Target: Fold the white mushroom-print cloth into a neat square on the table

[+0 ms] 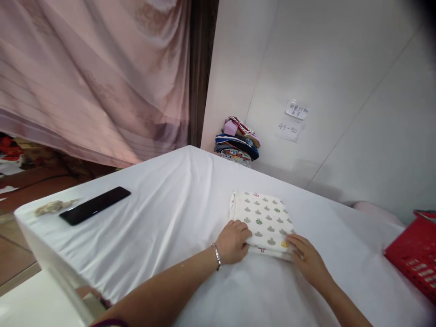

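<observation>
On the white-sheeted table (163,213), centre, a folded patterned cloth (264,220) is lying flat. The left hand (233,243) is curling over its near-left edge; an actual pinch cannot be told. The right hand (306,260) is resting flat-fingered on the near-right corner. Hands are sitting apart. A black phone (94,205) is lying far left, a red basket (413,252) standing right, a stack of folded clothes (237,138) sitting by the wall.

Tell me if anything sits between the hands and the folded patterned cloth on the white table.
Nothing visible does. The left hand and the right hand both touch the near edge of the folded cloth. The black phone lies far off to the left, the red basket off to the right.
</observation>
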A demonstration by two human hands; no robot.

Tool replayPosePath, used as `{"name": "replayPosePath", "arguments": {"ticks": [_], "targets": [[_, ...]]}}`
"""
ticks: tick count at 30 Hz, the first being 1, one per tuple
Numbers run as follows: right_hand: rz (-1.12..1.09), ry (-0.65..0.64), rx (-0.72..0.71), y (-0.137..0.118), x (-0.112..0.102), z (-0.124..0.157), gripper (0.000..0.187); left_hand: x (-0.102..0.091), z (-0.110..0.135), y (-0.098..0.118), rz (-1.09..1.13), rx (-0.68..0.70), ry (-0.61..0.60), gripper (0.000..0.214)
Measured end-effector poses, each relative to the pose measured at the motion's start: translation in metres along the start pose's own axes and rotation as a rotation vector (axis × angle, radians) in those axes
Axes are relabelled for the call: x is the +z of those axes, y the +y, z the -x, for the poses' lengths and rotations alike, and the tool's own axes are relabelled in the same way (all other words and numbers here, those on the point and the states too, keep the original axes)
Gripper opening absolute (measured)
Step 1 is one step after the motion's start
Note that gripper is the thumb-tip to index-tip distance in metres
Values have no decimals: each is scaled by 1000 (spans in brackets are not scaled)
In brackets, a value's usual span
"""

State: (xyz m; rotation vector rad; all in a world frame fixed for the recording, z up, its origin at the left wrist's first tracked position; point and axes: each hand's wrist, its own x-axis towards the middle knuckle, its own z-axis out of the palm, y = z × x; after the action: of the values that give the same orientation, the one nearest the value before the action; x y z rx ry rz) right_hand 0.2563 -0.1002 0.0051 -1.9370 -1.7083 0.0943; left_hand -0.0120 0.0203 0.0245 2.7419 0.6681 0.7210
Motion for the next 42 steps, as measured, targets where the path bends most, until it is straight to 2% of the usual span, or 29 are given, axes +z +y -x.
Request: {"name": "replayPosePath", "arguments": {"ticks": [3, 6, 10, 13, 17, 22, 33, 38, 42], "targets": [[-122, -60, -15, -32, 6, -20, 33, -4, -1, -7, 146, -142, 118, 17], [-197, -89, -19, -66, 16, -46, 28, -5, -2, -19, 261, -400, 192, 9], [-201, -124, 2, -105, 33, -86, 26, -1, -4, -32, 404, -685, 180, 5], [-79, -210, 108, -126, 47, -112, 26, 1, -5, -37, 462, -775, 133, 7], [38, -294, 188, -144, 65, -132, 26, 1, -4, -40, 429, -792, 34, 10], [21, -327, 217, -145, 78, -135, 19, 1, -5, -42, 356, -758, -37, 16], [-314, -441, 368, -134, 73, -133, 8, 1, -6, -42, 332, -756, -32, 16], [-469, -433, 449, -138, 70, -133, 3, -1, -6, -42, 331, -744, -49, 16], [-578, -405, 463, -146, 74, -135, 8, -4, -6, -42, 344, -743, -64, 16]]}}
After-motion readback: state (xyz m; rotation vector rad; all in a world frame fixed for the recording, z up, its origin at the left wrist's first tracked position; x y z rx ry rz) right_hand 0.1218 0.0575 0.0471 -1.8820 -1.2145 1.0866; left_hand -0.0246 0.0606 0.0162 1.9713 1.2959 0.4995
